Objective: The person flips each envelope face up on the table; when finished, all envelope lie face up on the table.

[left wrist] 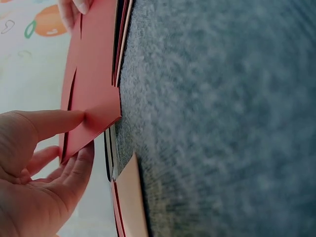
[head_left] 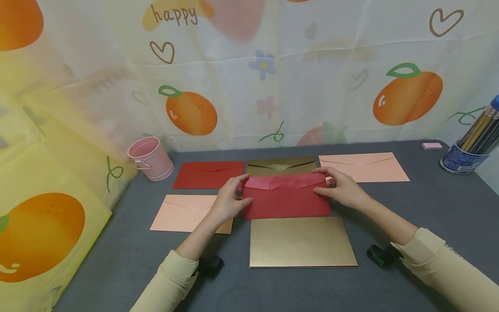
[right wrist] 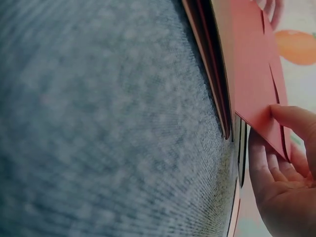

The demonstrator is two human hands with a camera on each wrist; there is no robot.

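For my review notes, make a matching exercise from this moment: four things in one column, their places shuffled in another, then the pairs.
Things
1. Held red envelope
2. Pink bucket
3. Blue cup
4. Front gold envelope

Places
A. Far right, with pencils in it
B. Flat on the table, nearest the person
C. Between the left hand and right hand
D. Left of the flat red envelope

Pairs: 1-C, 2-D, 3-A, 4-B
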